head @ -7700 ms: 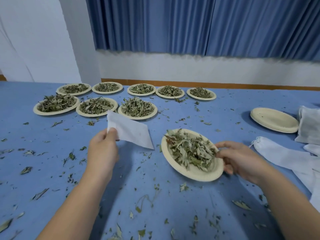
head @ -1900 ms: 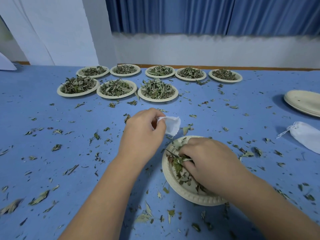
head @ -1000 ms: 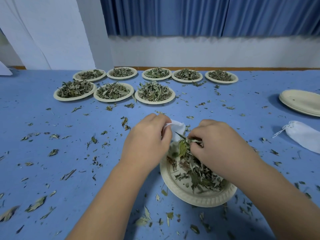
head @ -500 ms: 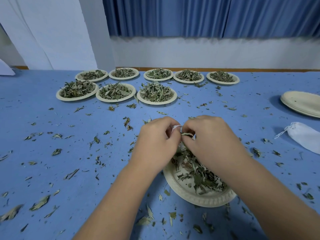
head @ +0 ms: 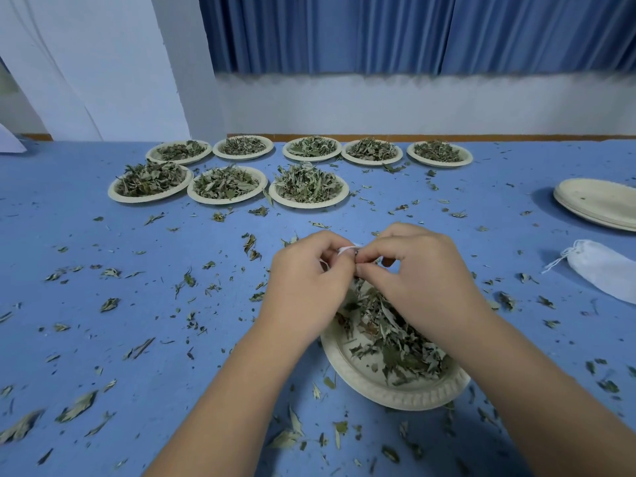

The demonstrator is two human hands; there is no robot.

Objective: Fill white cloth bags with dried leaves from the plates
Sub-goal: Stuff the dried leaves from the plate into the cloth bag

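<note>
Cloth of a flat, matte blue covers the table (head: 103, 304) as far as a wooden strip (head: 447, 137) at its far side. Behind that rise a pale wall (head: 378, 105) and a pleated blue curtain (head: 378, 32), and a white panel (head: 103, 63) stands at the far left. Leaf scraps (head: 75, 406) litter the cloth nearly everywhere. The near plate (head: 395, 399) is a round, cream, fibrous dish with an embossed rim, and it holds a loose heap of dried leaves (head: 395, 342), grey-green and curled. Above its far rim the hands meet. The left hand (head: 306, 287) has its fingers curled and pinches a small fold of the white cloth bag (head: 345, 249) between thumb and forefinger. The right hand (head: 423, 280), knuckles up, pinches at the same bit of cloth, its fingertips against the left's. The rest of the bag is hidden behind the hands. Eight full plates (head: 309, 204) sit in two rows near the far edge, five behind and three in front, rims almost touching. At the right a stack of empty plates (head: 599, 204) runs out of view, and nearer lies a second bag (head: 605, 273), soft and white, its drawstring trailing left. A broad stretch of cloth bearing only scraps separates the hands from the rows, and a wider one spreads to the left.
</note>
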